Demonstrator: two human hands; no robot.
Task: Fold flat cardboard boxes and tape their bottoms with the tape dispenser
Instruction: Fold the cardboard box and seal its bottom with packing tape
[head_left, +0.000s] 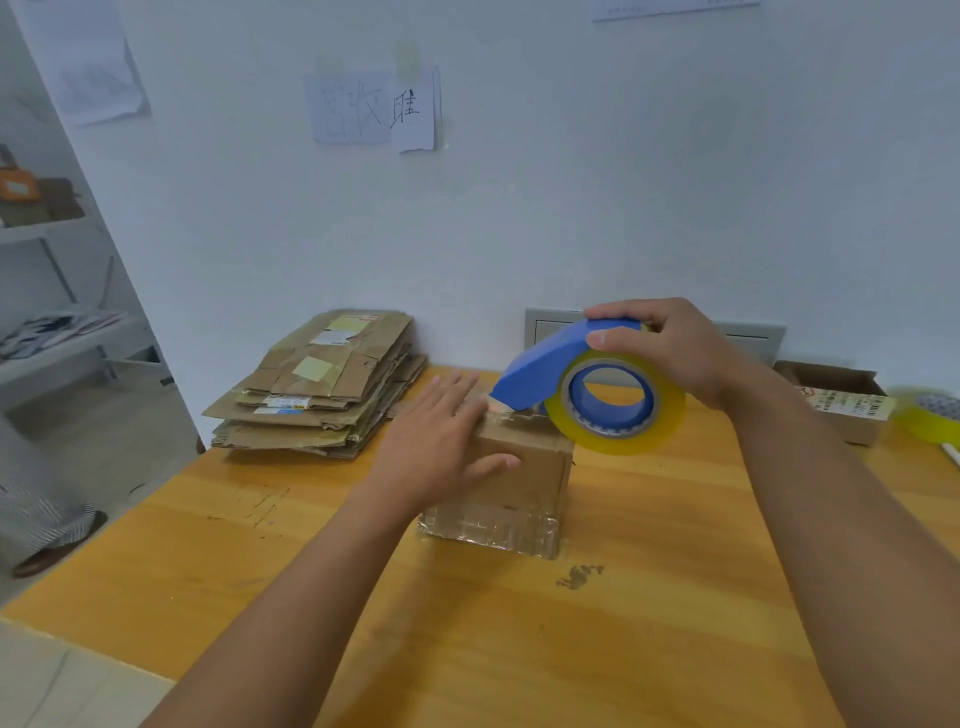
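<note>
A small folded cardboard box (524, 480) stands on the wooden table (467, 623), with clear tape wrapped around its lower part. My left hand (441, 441) lies flat on the box's top, fingers spread, thumb down its front face. My right hand (670, 348) grips the blue tape dispenser (550, 364) from above. The dispenser carries a roll of yellowish clear tape (618, 405), and its nose touches the box's top at the far edge, just beyond my left fingertips.
A stack of flat cardboard boxes (322, 384) lies at the table's back left, against the wall. A small open box (841, 400) and another tape roll (930, 415) sit at the far right. Shelving (52, 234) stands to the left.
</note>
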